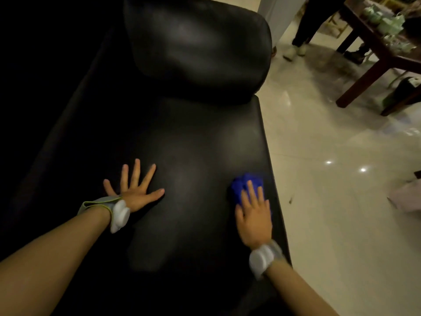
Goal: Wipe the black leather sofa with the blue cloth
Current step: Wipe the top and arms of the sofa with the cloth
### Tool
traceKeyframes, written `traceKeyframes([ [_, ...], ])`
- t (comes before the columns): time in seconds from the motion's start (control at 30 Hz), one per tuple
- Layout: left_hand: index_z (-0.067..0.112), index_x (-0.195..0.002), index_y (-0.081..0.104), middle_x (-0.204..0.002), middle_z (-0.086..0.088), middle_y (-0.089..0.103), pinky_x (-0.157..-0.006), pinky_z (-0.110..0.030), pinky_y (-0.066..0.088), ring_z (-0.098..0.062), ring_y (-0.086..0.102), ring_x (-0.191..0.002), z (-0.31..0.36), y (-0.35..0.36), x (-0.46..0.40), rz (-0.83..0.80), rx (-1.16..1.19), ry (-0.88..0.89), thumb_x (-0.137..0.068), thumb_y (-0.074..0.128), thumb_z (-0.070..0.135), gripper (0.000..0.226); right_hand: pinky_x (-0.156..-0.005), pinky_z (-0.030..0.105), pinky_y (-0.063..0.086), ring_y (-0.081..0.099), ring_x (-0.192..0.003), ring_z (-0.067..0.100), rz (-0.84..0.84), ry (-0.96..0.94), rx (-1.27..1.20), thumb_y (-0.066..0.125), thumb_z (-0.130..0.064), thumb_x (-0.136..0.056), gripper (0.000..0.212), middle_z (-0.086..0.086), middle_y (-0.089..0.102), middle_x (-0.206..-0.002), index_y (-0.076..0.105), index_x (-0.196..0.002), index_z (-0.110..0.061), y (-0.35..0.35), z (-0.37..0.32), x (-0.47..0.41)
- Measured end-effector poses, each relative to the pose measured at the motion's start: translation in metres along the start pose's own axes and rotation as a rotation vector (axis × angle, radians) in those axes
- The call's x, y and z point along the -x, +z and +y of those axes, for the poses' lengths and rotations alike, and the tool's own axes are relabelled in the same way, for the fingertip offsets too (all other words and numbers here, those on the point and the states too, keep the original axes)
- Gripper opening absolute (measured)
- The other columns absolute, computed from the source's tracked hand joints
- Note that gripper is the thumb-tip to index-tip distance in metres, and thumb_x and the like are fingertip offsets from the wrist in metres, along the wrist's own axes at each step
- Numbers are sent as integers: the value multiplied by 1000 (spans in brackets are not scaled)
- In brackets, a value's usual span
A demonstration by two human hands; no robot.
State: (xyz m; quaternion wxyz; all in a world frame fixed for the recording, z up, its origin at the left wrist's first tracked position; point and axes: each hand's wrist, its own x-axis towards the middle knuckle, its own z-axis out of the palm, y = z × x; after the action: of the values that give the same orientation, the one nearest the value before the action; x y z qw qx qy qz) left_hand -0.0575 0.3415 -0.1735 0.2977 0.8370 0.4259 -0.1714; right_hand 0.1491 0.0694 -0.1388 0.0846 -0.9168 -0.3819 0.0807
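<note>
Head view: right hand (254, 215), lower right, fingers straight and close together, presses blue cloth (245, 184) flat on sofa (193, 137) seat by its right edge. Left hand (134, 190), lower centre-left, fingers spread, braces on seat. Best: even pressure, overlapping strokes. Cloth mostly covered; frame's left too dark.

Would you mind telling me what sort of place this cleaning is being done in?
Most likely a home living room: a black leather sofa stands on a glossy tiled floor, and a dark wooden table nearby carries what looks like a pale green tea set.
</note>
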Motion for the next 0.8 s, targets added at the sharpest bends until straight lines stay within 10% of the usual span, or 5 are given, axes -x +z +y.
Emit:
traceKeyframes([
  [0.17,62,-143,-13,-161,17,-21,-111,-65,-7,-16,-19,-150,6,3,1,103,-16,-32,-91,24,74,65,-117,56,11,10,-151,26,-113,-822,103,51,-40,-85,66,-10,13,-163,33,-148,-37,21,-78,55],
  [0.27,62,-143,-13,-161,18,-21,-111,-66,-8,-16,-19,-150,7,2,1,105,-4,-19,-95,24,69,61,-119,49,12,10,-151,22,-142,-995,154,49,-41,-87,63,-9,15,-162,34,-148,-37,24,-98,34],
  [0.57,81,-108,-33,-144,30,-35,-108,-66,-15,-9,-28,-143,-3,15,-8,142,44,16,-92,20,73,55,-119,56,12,0,-151,29,-73,147,-95,39,-34,-101,50,-3,7,-164,32,-150,-24,-13,-35,-81],
  [0.8,73,-119,-32,-161,20,-20,-107,-69,-8,-17,-16,-150,-4,20,-14,219,-10,-17,-89,17,76,58,-116,57,12,12,-150,27,-164,-919,139,48,-40,-82,66,-7,17,-162,36,-147,-36,19,-99,55],
])
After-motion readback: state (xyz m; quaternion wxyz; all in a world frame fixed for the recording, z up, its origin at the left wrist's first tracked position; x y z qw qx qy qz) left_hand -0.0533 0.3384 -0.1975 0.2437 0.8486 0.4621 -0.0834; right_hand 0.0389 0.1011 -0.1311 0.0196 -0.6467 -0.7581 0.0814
